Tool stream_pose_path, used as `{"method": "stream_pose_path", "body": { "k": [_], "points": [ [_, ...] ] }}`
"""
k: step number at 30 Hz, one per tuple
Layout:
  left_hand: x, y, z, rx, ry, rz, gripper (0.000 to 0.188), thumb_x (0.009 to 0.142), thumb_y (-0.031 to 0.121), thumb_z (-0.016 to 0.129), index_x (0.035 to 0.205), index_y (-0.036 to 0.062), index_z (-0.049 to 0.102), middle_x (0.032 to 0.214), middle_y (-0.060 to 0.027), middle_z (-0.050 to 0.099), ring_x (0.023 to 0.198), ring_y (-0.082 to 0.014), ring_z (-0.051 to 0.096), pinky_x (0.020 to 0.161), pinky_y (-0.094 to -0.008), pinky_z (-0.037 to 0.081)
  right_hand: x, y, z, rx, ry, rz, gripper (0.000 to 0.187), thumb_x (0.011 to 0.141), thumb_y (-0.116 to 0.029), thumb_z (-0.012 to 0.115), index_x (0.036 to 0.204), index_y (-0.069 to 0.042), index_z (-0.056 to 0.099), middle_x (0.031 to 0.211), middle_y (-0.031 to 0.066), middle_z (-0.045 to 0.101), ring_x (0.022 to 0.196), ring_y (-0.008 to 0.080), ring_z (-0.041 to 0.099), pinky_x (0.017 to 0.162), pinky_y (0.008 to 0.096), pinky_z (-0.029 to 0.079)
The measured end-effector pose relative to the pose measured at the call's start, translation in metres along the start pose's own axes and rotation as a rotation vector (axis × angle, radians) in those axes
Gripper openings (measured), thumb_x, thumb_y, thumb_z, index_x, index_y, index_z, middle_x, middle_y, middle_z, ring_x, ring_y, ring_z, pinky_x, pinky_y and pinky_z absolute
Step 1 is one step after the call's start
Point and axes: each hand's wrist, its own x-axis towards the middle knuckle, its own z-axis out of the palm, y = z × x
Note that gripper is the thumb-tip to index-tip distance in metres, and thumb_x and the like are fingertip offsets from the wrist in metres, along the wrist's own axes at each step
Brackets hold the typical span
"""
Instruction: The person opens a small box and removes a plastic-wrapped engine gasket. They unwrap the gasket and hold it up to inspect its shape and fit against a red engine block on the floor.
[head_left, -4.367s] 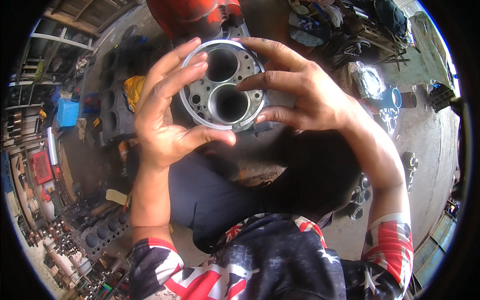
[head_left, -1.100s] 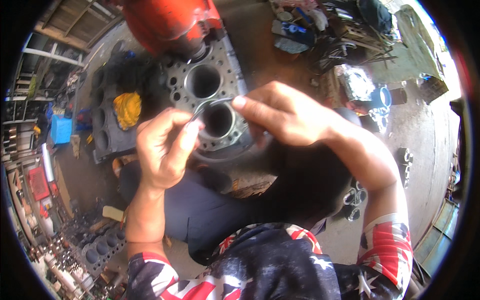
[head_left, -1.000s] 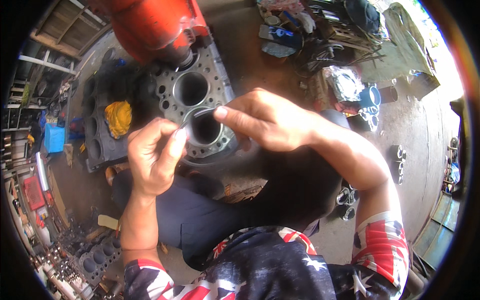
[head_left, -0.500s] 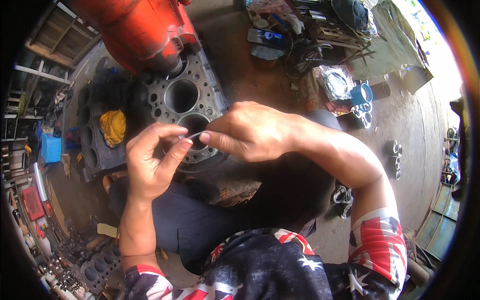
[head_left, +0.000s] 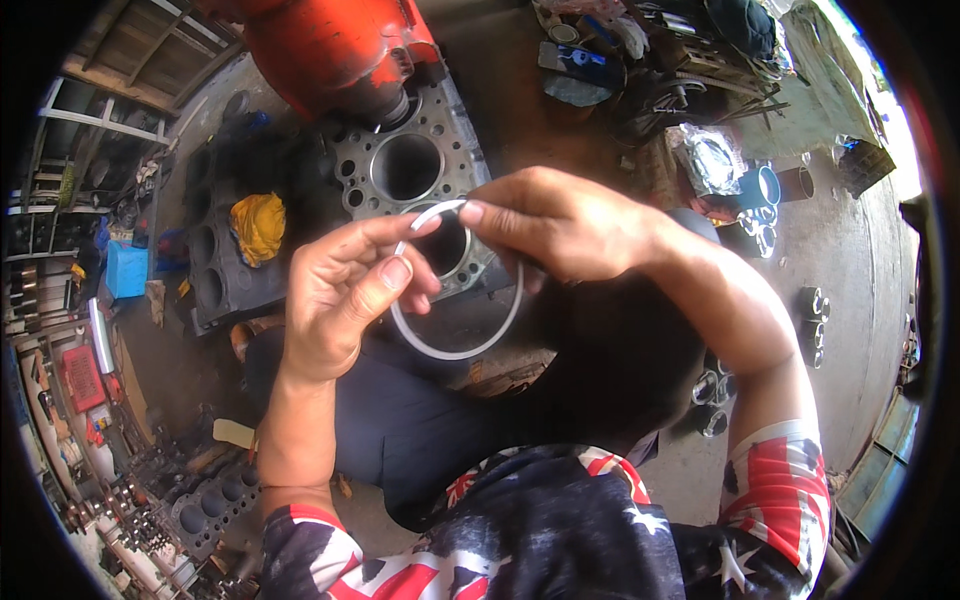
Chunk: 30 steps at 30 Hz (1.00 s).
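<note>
Over the engine block (head_left: 455,130) I hold a thin silver piston ring (head_left: 455,356), its circle facing up toward me. My right hand (head_left: 570,225) pinches the ring's upper right between thumb and fingers. On its left side my left hand (head_left: 335,290) grips the rim, with the index finger along the upper edge and the thumb next to it. Behind the ring lies a round cylinder bore (head_left: 455,245), partly covered by my hands. A second cylinder bore (head_left: 408,166) shows fully just beyond.
A red machine head (head_left: 330,55) stands over the block's far end. Left of it, a yellow cloth (head_left: 258,228) lies on another dark block (head_left: 215,275). Several pistons (head_left: 815,325) stand on the floor at right, near a blue cylinder (head_left: 760,186). Tools and a blue box (head_left: 127,268) line the left side.
The ring has tilted from nearly edge-on to showing its full circle. My hands have spread slightly, and the view has shifted so the scene sits further right.
</note>
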Motion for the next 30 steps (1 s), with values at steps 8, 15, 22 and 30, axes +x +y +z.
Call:
{"method": "stream_pose_path", "body": {
  "k": [8, 15, 22, 30],
  "points": [
    [-0.002, 0.009, 0.012, -0.266, 0.003, -0.124, 0.062, 0.090, 0.012, 0.079, 0.141, -0.0086, 0.051, 0.090, -0.0173, 0.073, 0.070, -0.0139, 0.070, 0.058, -0.0228, 0.058, 0.008, 0.003, 0.002, 0.092, -0.020, 0.028, 0.056, 0.112, -0.050, 0.034, 0.099, -0.002, 0.058, 0.070, 0.0040, 0.059, 0.059, 0.0117, 0.060, 0.054, 0.0268, 0.050],
    [-0.003, 0.007, 0.029, -0.080, 0.128, -0.024, 0.068, 0.086, 0.016, 0.084, 0.139, -0.0111, 0.051, 0.088, -0.0157, 0.073, 0.067, -0.0161, 0.071, 0.058, -0.0243, 0.057, 0.022, 0.013, 0.013, 0.195, -0.066, -0.090, 0.059, 0.111, -0.055, 0.029, 0.120, -0.004, 0.056, 0.077, 0.0050, 0.061, 0.058, 0.0100, 0.058, 0.055, 0.0261, 0.048],
    [-0.006, 0.009, 0.031, 0.050, 0.154, 0.012, 0.066, 0.087, 0.020, 0.085, 0.137, -0.0091, 0.054, 0.087, -0.0176, 0.074, 0.067, -0.0175, 0.071, 0.059, -0.0255, 0.057, 0.028, 0.018, 0.022, 0.310, -0.057, -0.109, 0.057, 0.112, -0.052, 0.030, 0.129, -0.002, 0.052, 0.082, 0.0054, 0.062, 0.060, 0.0108, 0.059, 0.056, 0.0248, 0.048],
    [-0.006, 0.011, 0.032, -0.006, 0.155, 0.022, 0.065, 0.086, 0.018, 0.085, 0.138, -0.0070, 0.055, 0.088, -0.0176, 0.074, 0.069, -0.0172, 0.071, 0.062, -0.0259, 0.057, 0.033, 0.022, 0.023, 0.319, -0.048, -0.123, 0.053, 0.113, -0.048, 0.031, 0.130, -0.002, 0.051, 0.084, 0.0062, 0.063, 0.063, 0.0125, 0.061, 0.059, 0.0256, 0.052]
  ]
}}
